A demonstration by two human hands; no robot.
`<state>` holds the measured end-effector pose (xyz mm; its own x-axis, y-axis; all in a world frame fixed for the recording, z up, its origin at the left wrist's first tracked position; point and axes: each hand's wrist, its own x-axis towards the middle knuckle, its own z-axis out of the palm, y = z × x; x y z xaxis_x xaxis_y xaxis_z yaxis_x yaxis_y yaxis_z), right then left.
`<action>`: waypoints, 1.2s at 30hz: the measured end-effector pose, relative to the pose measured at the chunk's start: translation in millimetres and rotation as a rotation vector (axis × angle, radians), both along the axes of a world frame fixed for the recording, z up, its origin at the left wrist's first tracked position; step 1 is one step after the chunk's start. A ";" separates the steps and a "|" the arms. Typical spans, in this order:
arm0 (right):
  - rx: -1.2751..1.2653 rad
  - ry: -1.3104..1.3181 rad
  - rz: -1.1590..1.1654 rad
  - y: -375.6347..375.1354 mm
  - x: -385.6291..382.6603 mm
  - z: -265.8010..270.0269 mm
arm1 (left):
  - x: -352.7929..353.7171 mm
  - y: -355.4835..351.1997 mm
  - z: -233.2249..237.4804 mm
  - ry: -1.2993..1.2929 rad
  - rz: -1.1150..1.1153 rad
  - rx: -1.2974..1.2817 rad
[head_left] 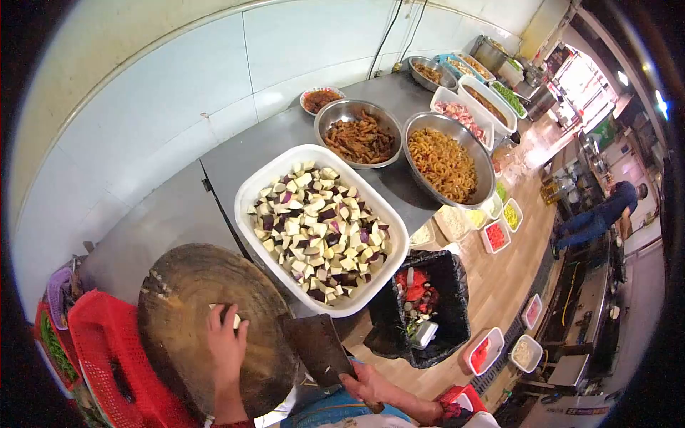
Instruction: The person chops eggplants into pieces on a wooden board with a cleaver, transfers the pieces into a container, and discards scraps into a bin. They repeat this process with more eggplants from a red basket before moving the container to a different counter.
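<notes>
My left hand [227,342] is over the round wooden chopping block [178,307], its fingers curled around a small pale vegetable piece [237,322]. Part of that piece is hidden behind the fingers. In my right hand [365,385] is a cleaver [317,349], gripped by the handle, its broad dark blade beside the block's right edge. Just beyond the blade stands a white tub [246,189] heaped with cut eggplant chunks [321,232], pale with purple skin.
Metal bowls of brown food [360,139] and yellowish food [446,164] stand behind the tub. A black-lined bin [457,307] holds scraps. Red plastic baskets [107,349] flank the block's left. Several small containers sit on the floor. Far right, a person [603,214] stands.
</notes>
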<state>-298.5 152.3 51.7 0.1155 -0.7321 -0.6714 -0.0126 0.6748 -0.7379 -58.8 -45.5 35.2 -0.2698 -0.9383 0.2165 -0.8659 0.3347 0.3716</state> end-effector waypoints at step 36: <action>-0.435 0.502 -0.991 -86.3 40.7 -34.4 | 112.8 63.7 21.5 1.015 0.363 0.265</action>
